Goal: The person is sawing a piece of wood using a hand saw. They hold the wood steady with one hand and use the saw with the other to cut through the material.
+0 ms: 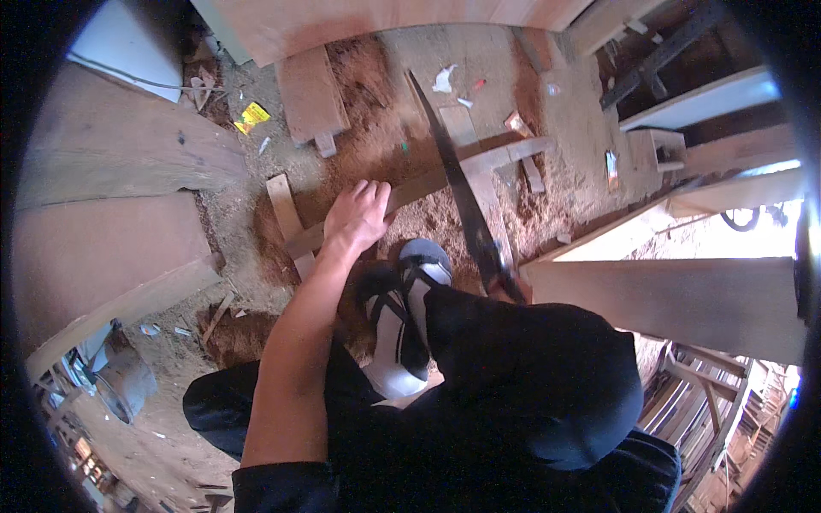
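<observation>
My left hand [361,215] is closed over a narrow wooden strip [419,188], pressing on it left of the saw. The strip lies slantwise across two pieces of wood, a short pale slat [283,203] on the left and a wider board [489,201] on the right. In my right hand [510,289], partly hidden beside my knee, is the handle of a handsaw [457,175]. Its long dark blade crosses the strip near the right board, with the tip pointing away from me. Whether the teeth have cut into the wood cannot be made out.
Reddish sawdust [363,81] covers the dirt floor around a wooden block [312,94]. A yellow wrapper [251,117] lies at the upper left. Large boards stand at the far side and left, and a pale plank [667,295] juts in from the right. My sandalled feet [425,261] are close to the strip.
</observation>
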{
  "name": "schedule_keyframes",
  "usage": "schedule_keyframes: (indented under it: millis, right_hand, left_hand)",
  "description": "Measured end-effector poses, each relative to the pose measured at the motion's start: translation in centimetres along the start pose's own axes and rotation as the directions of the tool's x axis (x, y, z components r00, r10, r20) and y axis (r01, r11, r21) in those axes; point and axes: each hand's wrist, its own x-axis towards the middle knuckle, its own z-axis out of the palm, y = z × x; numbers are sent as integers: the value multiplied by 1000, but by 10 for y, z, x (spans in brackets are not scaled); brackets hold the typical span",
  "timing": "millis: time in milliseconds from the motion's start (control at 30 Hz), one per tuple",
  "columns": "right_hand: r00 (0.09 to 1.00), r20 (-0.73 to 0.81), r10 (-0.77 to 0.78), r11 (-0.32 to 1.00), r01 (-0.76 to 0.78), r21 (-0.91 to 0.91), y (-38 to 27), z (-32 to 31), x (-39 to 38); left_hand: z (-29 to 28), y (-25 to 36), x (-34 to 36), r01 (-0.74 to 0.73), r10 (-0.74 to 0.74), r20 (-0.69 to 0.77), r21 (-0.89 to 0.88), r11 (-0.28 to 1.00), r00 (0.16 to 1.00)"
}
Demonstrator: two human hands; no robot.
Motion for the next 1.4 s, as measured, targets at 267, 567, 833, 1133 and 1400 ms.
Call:
schedule_keyframes:
  millis: [267, 567, 833, 1133, 1400]
  right_hand:
    - [997, -63, -50, 997, 46, -58, 6, -1, 2]
    - [986, -146, -85, 988, 65, -139, 20, -1, -11]
    - [981, -148, -126, 949, 76, -305, 43, 1, -8]
    - [968, -36, -248, 965, 250, 78, -40, 12, -14]
    - [969, -40, -242, 970, 242, -6, 4, -3, -29]
  left_hand:
    - [-1, 3, 2, 0, 1, -15, 3, 1000, 1000]
    - [1, 0, 9, -1, 2, 18, -36, 999, 1000]
    - [1, 1, 5, -25, 25, -11, 16, 1000, 1000]
    - [-3, 10, 9, -16, 17, -12, 81, 997, 1000]
    - [1, 14, 16, -46, 46, 5, 126, 991, 999]
